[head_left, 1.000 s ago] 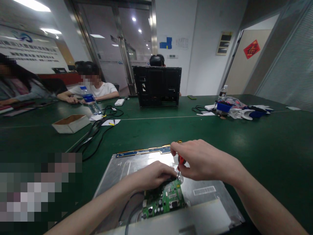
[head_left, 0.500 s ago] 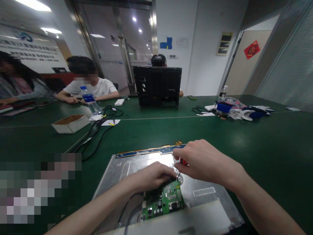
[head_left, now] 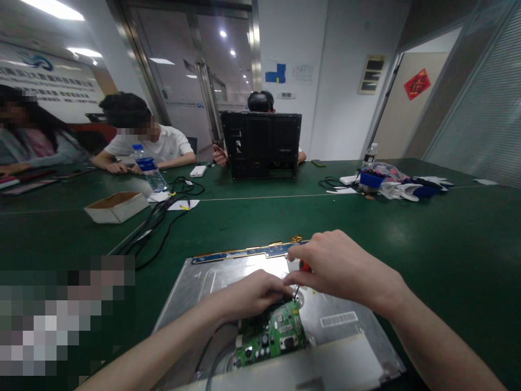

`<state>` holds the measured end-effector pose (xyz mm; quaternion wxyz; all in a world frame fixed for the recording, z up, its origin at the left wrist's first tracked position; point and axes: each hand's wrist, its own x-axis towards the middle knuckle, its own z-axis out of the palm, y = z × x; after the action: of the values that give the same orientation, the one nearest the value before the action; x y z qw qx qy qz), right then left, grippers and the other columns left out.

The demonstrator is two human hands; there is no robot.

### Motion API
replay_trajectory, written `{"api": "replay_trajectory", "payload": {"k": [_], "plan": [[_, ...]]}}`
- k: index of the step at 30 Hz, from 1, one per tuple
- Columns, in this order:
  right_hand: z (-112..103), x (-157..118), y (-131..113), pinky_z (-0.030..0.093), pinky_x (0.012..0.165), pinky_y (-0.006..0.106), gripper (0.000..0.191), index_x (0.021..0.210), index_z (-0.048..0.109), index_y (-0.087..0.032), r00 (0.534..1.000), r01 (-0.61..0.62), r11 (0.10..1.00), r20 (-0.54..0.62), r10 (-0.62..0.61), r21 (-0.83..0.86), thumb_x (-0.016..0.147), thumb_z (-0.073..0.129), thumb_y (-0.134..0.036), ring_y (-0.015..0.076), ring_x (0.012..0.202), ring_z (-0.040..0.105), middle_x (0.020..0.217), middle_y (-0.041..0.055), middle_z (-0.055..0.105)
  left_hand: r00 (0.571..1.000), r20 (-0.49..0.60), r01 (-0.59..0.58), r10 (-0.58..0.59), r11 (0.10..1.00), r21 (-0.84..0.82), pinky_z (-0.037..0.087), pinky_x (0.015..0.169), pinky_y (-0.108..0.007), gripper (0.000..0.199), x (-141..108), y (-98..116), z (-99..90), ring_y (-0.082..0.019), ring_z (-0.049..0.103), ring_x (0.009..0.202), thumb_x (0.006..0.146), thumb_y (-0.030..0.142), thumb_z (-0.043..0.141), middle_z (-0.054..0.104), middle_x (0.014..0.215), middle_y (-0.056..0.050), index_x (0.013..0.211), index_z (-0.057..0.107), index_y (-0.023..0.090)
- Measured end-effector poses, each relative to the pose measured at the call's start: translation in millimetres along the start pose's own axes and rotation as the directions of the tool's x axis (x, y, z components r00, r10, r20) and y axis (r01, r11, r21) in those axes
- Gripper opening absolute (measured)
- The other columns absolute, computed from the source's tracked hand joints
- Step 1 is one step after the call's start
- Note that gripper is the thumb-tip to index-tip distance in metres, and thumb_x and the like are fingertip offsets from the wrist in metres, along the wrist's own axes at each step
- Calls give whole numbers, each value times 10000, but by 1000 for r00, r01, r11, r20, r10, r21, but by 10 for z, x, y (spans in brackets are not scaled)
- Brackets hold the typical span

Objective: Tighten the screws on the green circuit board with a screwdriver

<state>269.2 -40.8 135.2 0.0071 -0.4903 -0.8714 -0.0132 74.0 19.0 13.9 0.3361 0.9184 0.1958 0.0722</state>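
Note:
A green circuit board (head_left: 271, 334) lies on a silver metal panel (head_left: 337, 304) in front of me. My right hand (head_left: 325, 260) is closed round the red handle of a screwdriver (head_left: 304, 266). Its thin dark shaft slants down to the board's upper right corner. My left hand (head_left: 260, 290) is closed at the board's upper edge, its fingertips beside the screwdriver's tip; the fingers partly hide what is under them. Along the panel's far edge runs a narrow blue circuit strip (head_left: 232, 255), with a small gold-coloured part (head_left: 296, 238) by its right end.
On the green table (head_left: 407, 250), a shallow box (head_left: 116, 209), black cables (head_left: 157, 217) and a water bottle (head_left: 150, 171) stand left. A black monitor back (head_left: 262, 144) stands opposite, a person behind it. Other people sit left. Gloves and a blue container (head_left: 371, 179) lie right.
The screwdriver and my right hand have shifted slightly; my left hand stays at the board. Across the table, a person's hand now shows left of the monitor.

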Motion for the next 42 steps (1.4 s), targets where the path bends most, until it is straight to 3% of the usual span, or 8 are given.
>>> {"api": "replay_trajectory", "payload": {"k": [6, 9, 16, 20, 28, 33, 39, 42], "plan": [[22, 3, 7, 219, 506, 277, 168, 990, 587, -208, 1000, 11, 1000, -16, -11, 7, 873, 536, -318, 182, 649, 622, 780, 37, 699, 1000, 5, -13, 14, 998, -55, 459, 808, -233, 393, 2, 39, -19, -182, 669, 943, 871, 29, 499, 732, 1068, -7, 1140, 688, 245], [17, -25, 13, 253, 520, 278, 226, 1030, 514, -188, 999, 53, 997, -13, -52, 61, 818, 561, -251, 187, 689, 627, 834, 38, 697, 1000, 6, -17, 17, 998, -67, 455, 784, -223, 401, 7, 61, -22, -173, 669, 914, 854, 5, 500, 736, 1037, -5, 1125, 694, 227], [11, -42, 31, 261, 507, 281, 320, 1034, 582, -206, 1000, 0, 998, -14, 1, 61, 841, 617, -458, 231, 712, 660, 803, 39, 717, 1000, 14, 6, -5, 999, -36, 461, 797, -240, 355, 7, 80, -35, -186, 674, 928, 884, 43, 500, 736, 1052, -29, 1127, 690, 219], [18, -14, 28, 306, 542, 286, 310, 994, 650, -227, 1000, -22, 999, -13, 22, 31, 903, 533, -499, 230, 737, 672, 817, 54, 729, 1000, 5, -6, 6, 1000, 5, 454, 832, -251, 357, 3, 52, -34, -194, 665, 972, 887, 58, 504, 718, 1112, -31, 1134, 687, 240], [19, -43, 27, 296, 534, 291, 244, 1072, 556, -196, 1000, 24, 997, 0, -24, 71, 840, 560, -273, 209, 709, 645, 819, 35, 704, 1000, 7, -24, 25, 998, -66, 464, 803, -237, 336, 8, 59, -29, -185, 670, 939, 901, 94, 504, 737, 1054, -15, 1143, 686, 241], [-12, -85, 42, 339, 578, 286, 158, 996, 528, -199, 996, 80, 989, 20, -84, 128, 841, 559, -219, 195, 795, 643, 933, 38, 699, 1000, 9, -16, 17, 998, -61, 459, 778, -231, 345, 16, 96, -52, -183, 674, 917, 888, 74, 503, 742, 1032, -9, 1118, 699, 239], [-12, -48, 32, 299, 543, 278, 273, 1014, 614, -236, 1000, 22, 995, 9, -23, 97, 828, 637, -433, 219, 748, 647, 846, 31, 716, 1000, 12, -4, 5, 1000, -27, 453, 762, -227, 369, 5, 78, -50, -171, 665, 851, 864, 52, 501, 741, 1020, 12, 1116, 692, 242], [-16, -19, 29, 261, 527, 279, 260, 907, 677, -245, 1000, -5, 997, 8, 4, 72, 902, 538, -465, 204, 693, 639, 752, 24, 710, 1000, 9, -4, 4, 1000, -12, 449, 807, -242, 339, 5, 57, -40, -185, 661, 923, 895, 94, 500, 727, 1080, -10, 1130, 688, 250]]}}
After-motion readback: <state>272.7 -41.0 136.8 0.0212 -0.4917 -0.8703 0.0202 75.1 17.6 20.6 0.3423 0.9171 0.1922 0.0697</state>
